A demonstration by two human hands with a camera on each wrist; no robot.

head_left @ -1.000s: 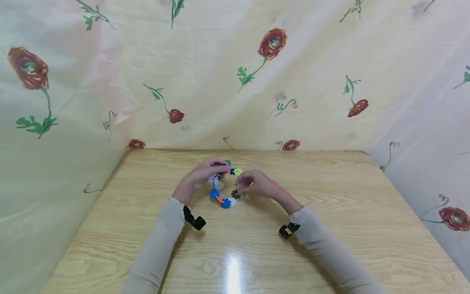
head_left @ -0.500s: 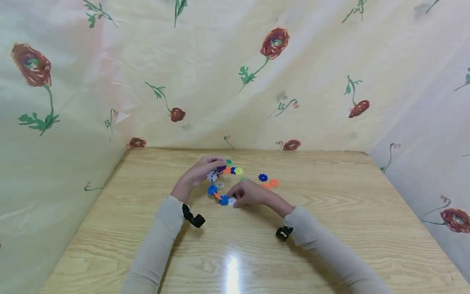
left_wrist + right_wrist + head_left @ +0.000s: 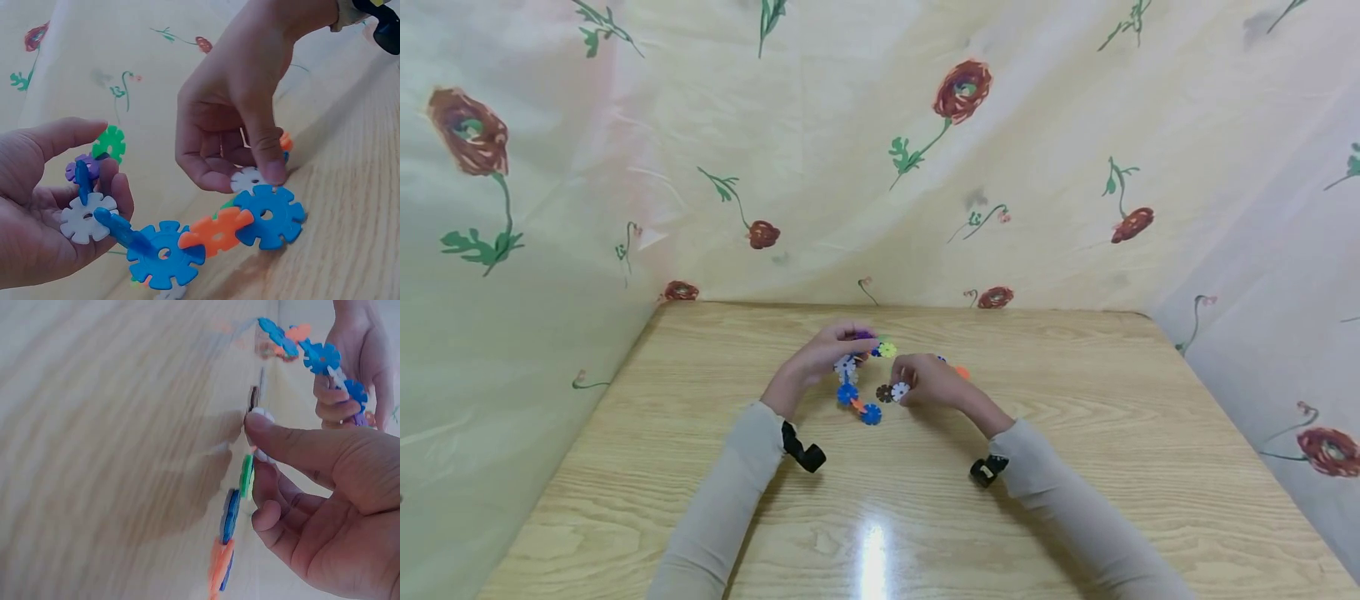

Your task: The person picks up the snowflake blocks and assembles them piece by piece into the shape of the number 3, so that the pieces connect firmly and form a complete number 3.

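Note:
My left hand [image 3: 827,350] grips a chain of slotted, flower-shaped plastic discs in purple, blue, white and orange. A blue disc [image 3: 269,215] forms its near end, after an orange disc [image 3: 217,231] and another blue disc [image 3: 165,253]. In the head view my right hand [image 3: 931,383], to the right of that end, pinches a white disc [image 3: 900,391] between thumb and finger. A brown disc [image 3: 884,393] sits right beside the white one; whether they touch is unclear. A yellow disc [image 3: 887,350] lies behind, between the hands.
Loose discs lie beyond my right hand: a green disc [image 3: 246,476], a blue disc [image 3: 230,515] and orange discs [image 3: 219,569]. The wooden table [image 3: 1075,433] ends at a flower-printed cloth [image 3: 850,167] at the back and sides.
My right hand has moved down to the white disc beside the chain's blue end, then back up and right with it. The white disc now stands apart from that end. My left hand keeps its grip.

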